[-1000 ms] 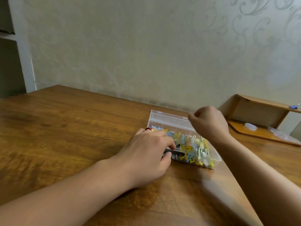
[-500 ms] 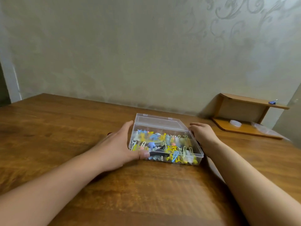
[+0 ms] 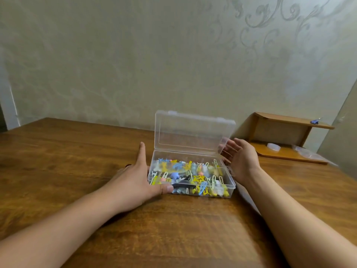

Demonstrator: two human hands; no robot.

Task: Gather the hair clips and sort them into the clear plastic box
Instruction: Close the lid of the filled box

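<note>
The lid (image 3: pixel 195 132), shut half a second ago, is now standing open as I watch remotely: the left hand (image 3: pixel 135 176) is bracing the clear plastic box (image 3: pixel 230 183) mid-table, the right hand (image 3: pixel 241 159) hovering open beside it, hair clips (image 3: pixel 193 176) lying inside.
</note>
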